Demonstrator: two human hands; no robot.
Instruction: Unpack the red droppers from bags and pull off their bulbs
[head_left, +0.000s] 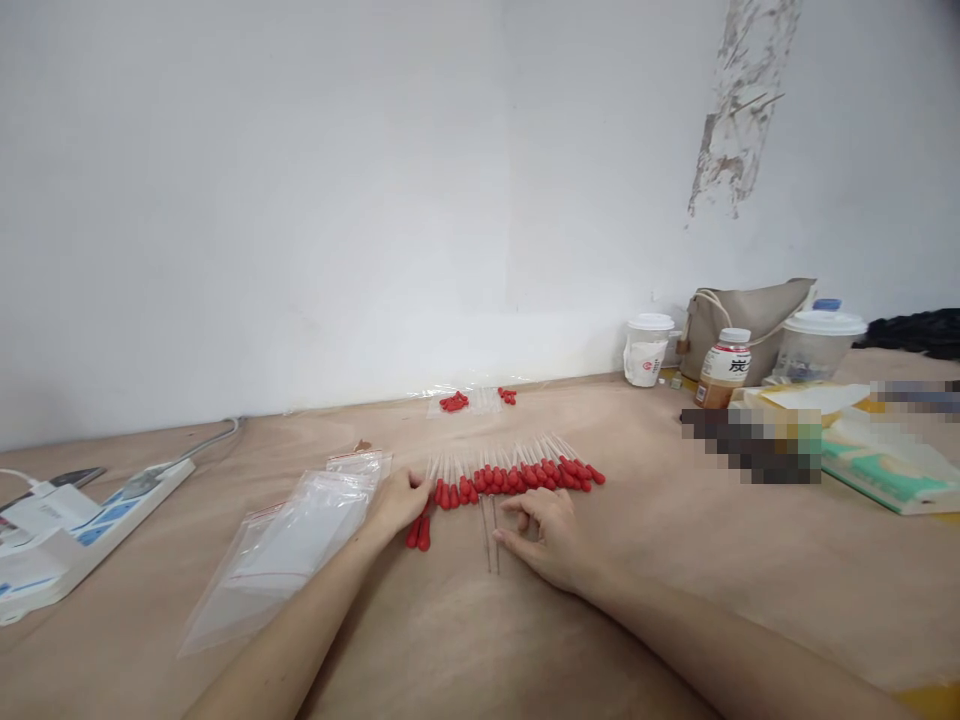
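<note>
On the table (712, 540), a row of droppers (544, 476) runs rightward from the left hand (405, 500), passing behind the right hand (546, 530), with two groups of bulbs (454, 402) farther back near the wall (300, 200). Plastic bags (300, 520) lie left of the left hand, a power strip (97, 520) farther left. At right stand a cup (646, 355) and a bottle (721, 375), with a handbag (757, 308) behind the bottle.
</note>
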